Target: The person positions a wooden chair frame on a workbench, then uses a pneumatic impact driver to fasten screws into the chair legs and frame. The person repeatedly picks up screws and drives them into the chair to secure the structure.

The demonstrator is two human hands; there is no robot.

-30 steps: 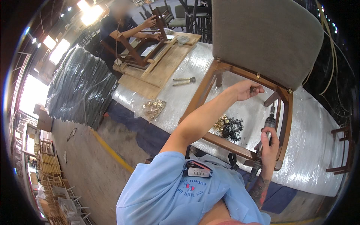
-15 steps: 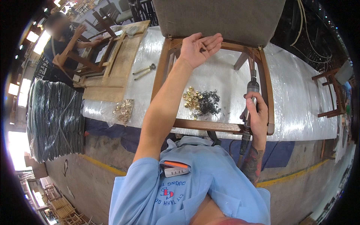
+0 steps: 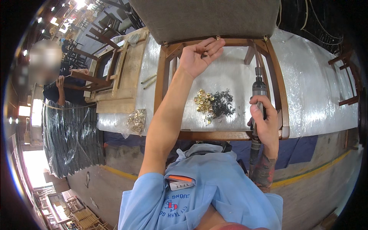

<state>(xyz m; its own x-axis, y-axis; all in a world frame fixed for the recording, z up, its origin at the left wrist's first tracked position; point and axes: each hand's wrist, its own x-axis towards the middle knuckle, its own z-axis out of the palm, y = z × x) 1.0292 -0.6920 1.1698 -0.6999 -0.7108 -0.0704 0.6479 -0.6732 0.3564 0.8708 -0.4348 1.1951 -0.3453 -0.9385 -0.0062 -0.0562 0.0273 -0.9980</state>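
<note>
My left hand (image 3: pixel 196 62) is palm up over the far side of a brown wooden chair frame (image 3: pixel 162 76), fingers partly curled around a few small dark screws (image 3: pixel 203 56). Its fingertips are close to a small brass bracket (image 3: pixel 218 37) at the base of the grey upholstered panel (image 3: pixel 207 19). My right hand (image 3: pixel 267 122) grips a power screwdriver (image 3: pixel 259 90) inside the frame's right side, its tip pointing away from me. Between my hands, a pile of brass brackets (image 3: pixel 203 101) lies beside a pile of dark screws (image 3: pixel 223 103) on the plastic-wrapped surface.
A clear bag of brass brackets (image 3: pixel 136 121) lies left of the frame, below two thin tool handles (image 3: pixel 148 80). Farther left, a person works at another wooden frame (image 3: pixel 109 76) near a plastic-wrapped stack (image 3: pixel 71 138). Another wooden chair (image 3: pixel 350 82) stands far right.
The view has shifted, so the chair appears slightly farther left at the top. My left fingers have curled more over the screws. The right hand keeps its grip on the screwdriver.
</note>
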